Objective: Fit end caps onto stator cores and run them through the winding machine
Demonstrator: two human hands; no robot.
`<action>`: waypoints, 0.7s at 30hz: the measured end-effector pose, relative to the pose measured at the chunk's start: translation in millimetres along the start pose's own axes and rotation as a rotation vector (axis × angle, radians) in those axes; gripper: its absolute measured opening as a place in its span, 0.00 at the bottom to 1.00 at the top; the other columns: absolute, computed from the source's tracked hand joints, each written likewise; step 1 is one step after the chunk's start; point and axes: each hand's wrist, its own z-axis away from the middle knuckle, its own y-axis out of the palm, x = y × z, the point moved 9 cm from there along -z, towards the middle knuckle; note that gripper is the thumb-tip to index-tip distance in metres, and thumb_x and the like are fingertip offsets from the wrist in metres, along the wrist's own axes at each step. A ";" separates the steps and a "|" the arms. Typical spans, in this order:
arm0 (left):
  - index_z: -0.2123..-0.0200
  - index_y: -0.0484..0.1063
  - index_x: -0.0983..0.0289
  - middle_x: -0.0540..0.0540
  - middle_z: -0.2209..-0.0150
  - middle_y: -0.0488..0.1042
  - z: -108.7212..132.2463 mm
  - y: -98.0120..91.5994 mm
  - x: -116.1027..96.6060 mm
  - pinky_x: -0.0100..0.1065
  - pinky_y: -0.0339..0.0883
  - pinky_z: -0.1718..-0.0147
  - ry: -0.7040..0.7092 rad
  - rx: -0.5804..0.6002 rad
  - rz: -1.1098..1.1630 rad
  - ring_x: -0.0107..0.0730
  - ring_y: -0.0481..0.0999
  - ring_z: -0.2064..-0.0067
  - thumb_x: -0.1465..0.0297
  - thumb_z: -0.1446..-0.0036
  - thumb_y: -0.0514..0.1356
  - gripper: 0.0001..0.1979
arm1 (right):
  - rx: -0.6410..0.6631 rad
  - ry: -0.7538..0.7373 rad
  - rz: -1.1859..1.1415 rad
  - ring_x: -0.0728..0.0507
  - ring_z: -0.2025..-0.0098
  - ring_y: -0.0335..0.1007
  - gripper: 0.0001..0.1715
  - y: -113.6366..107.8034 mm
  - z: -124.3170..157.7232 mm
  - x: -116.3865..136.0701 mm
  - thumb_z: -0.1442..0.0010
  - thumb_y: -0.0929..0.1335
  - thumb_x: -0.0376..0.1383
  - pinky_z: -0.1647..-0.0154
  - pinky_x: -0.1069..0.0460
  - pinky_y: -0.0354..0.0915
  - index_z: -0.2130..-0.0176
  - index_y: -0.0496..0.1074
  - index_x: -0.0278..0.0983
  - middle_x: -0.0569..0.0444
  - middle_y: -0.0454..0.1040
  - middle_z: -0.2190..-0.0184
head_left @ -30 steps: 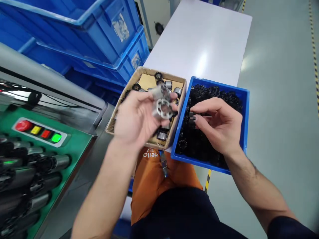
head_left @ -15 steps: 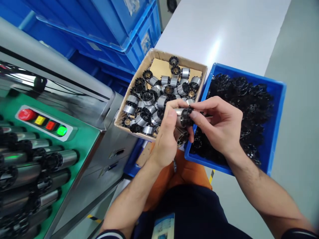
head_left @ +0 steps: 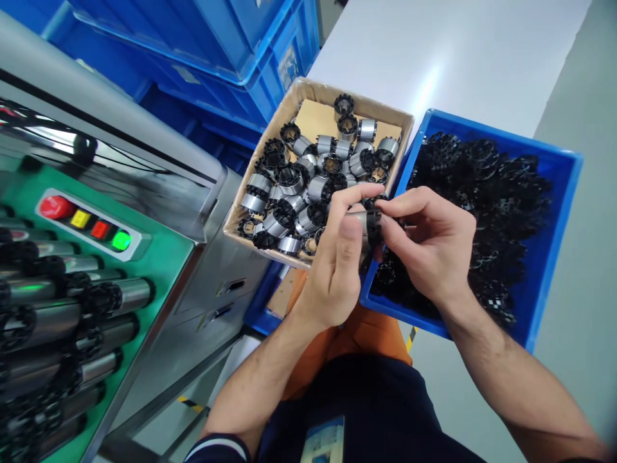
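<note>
My left hand (head_left: 340, 267) is wrapped round a silver stator core (head_left: 357, 217), partly hidden by the thumb and fingers. At the core's right end sits a black toothed end cap (head_left: 373, 225). Thumb and forefinger of my right hand (head_left: 436, 241) pinch this cap at its edge; whether it is fully seated I cannot tell. Both hands are above the gap between a lined carton (head_left: 405, 125) of silver cores with black toothed ends and a blue bin (head_left: 554, 238) heaped with black end caps.
On the left, a green machine panel (head_left: 159, 254) carries a button box (head_left: 91, 224) and rows of metal cylinders (head_left: 135, 294). Stacked blue crates (head_left: 207, 38) stand behind it. A white table (head_left: 463, 38) extends away at the back. Below the carton is another blue bin (head_left: 258, 319).
My left hand has shifted slightly right with the core, and its thumb now lies more upright over it. A second core seen below the hands is now hidden. The camera view has shifted a little.
</note>
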 end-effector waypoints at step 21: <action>0.23 0.75 0.50 0.52 0.57 0.83 -3.3 1.9 8.3 0.39 0.82 0.58 -0.077 0.166 0.117 0.39 0.85 0.60 0.41 0.11 0.54 0.30 | 0.044 -0.092 0.067 0.47 0.71 0.74 0.08 -0.2 1.8 11.2 0.29 0.81 0.31 0.73 0.47 0.67 0.57 0.87 0.46 0.59 0.85 0.64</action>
